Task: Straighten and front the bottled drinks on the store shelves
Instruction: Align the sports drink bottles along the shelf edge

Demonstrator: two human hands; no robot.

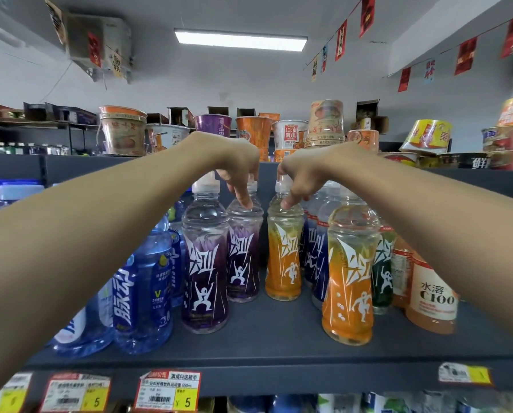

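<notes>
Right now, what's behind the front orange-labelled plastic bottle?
Behind the orange-labelled plastic bottle stand blue-labelled clear bottles and a dark green-labelled bottle; it covers much of them, and anything farther back.

Purple bottle [243, 257], orange bottle [284, 257]

Both arms stretch forward, wrists bent down; left hand [238, 166] pinches the purple bottle [243, 263] neck, right hand [302, 174] the orange bottle [284, 263] neck
</notes>
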